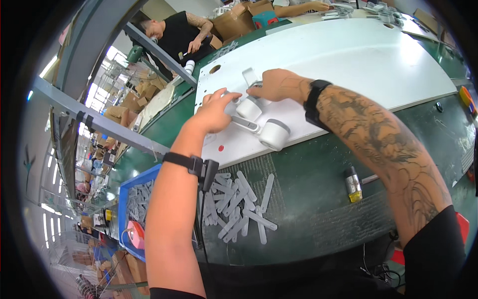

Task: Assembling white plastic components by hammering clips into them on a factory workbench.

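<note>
Blue tray (pixel 130 185) — rectangular, hard plastic, one; well below the left fingers, beside the forearm. It holds many flat grey strips, too packed to count, and one pink-and-white object (pixel 135 233) at its near end.

Loose grey strips (pixel 238 208) — flat, narrow, round-ended, matt plastic; a scattered heap of more than a dozen on the dark green mat (pixel 308 199), below both hands.

Left hand (pixel 215 110) — wrist strapped with a black band. Fingers curled together, the tips pressing onto the upper white cylindrical part (pixel 247 108); whether they clamp it or merely rest on it cannot be told.

White cylindrical parts — smooth, rounded, glossy plastic drums, two seen: the upper one between the two sets of fingertips, the lower one (pixel 274 134) just below and right of them, untouched. One grey flat bracket (pixel 245 123) links the pair.

White panel (pixel 328 60) — large, flat, smooth sheet with round holes; one. Both hands and both drums lie on its near-left edge.

Right hand (pixel 275 84) — black wristband, tattooed forearm. Fingers bent downward and close together, the tips meeting the upper drum and a pale upright clip (pixel 250 75) just behind them.

Small metal cylinder (pixel 353 183) — silvery body, yellow end; one, on the mat well below the right wrist.
</note>
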Demonstrator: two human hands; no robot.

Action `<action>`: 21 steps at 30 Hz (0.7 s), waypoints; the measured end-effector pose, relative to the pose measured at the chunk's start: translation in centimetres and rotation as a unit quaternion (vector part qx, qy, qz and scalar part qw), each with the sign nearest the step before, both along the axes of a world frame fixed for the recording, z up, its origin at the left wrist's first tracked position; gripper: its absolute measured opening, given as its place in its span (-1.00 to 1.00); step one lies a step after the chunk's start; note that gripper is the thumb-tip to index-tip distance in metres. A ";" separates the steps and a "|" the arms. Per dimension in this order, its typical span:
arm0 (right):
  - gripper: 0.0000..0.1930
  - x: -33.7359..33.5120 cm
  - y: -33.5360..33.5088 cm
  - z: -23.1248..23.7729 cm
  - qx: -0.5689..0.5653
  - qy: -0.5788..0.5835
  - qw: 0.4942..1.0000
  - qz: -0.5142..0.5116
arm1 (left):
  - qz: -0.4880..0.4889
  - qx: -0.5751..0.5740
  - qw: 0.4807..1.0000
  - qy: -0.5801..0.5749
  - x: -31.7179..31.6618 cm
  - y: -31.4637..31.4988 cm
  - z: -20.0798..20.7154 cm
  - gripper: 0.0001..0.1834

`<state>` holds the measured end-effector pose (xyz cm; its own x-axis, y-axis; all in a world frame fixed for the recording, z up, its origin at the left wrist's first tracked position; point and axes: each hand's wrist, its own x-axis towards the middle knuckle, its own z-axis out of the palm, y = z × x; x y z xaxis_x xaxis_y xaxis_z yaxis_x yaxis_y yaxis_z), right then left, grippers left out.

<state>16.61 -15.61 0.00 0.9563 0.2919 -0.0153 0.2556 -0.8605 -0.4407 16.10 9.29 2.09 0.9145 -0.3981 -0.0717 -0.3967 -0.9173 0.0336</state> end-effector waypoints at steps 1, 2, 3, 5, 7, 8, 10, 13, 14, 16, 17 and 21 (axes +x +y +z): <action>-0.20 -0.1 -0.4 0.1 -0.004 -0.011 1.000 0.006 | -0.003 0.021 0.999 0.034 0.4 0.3 -0.3 -0.11; -0.20 0.0 -1.3 0.0 -0.009 -0.023 1.000 0.006 | -0.004 0.018 0.999 0.039 -0.2 -0.5 -0.1 -0.11; -0.22 -0.2 -2.0 -0.2 0.000 -0.023 1.000 -0.010 | 0.022 0.029 0.999 0.037 -0.8 -1.5 0.1 -0.17; -0.25 -0.4 -3.3 -0.3 0.001 -0.020 1.000 -0.003 | 0.042 0.001 0.999 0.027 -2.4 -2.5 -0.1 -0.30; -0.28 -0.8 -3.1 0.4 0.011 -0.026 1.000 0.009 | -0.014 -0.078 0.996 0.039 -1.8 -0.1 -2.4 -0.29; -0.33 -1.0 -2.9 0.0 0.008 -0.041 0.999 0.021 | -0.077 -0.159 0.982 0.060 -2.0 -0.2 -2.9 -0.28; -0.37 -1.4 -2.7 -0.3 0.008 -0.056 0.998 0.027 | -0.078 -0.173 0.980 0.061 -4.0 0.0 -3.8 -0.25; -0.55 -2.7 -2.0 0.4 -0.020 -0.077 0.997 0.019 | -0.087 -0.164 0.981 0.054 -6.3 -0.4 -3.4 -0.05; -0.55 -3.0 -2.1 0.5 -0.019 -0.079 0.997 0.018 | -0.088 -0.162 0.982 0.052 -7.1 -0.7 -3.1 -0.05; -0.59 -3.4 -2.6 0.6 -0.014 -0.072 0.997 0.017 | -0.098 -0.138 0.982 0.081 -8.5 -1.5 -2.3 0.15; -0.59 -3.5 -2.7 0.4 -0.013 -0.076 0.997 0.015 | -0.113 -0.112 0.984 0.084 -8.4 -1.6 -2.3 0.34; -0.48 -5.0 -3.0 0.4 0.032 -0.070 0.997 -0.011 | -0.107 -0.084 0.991 0.014 -11.6 -3.5 -2.3 0.39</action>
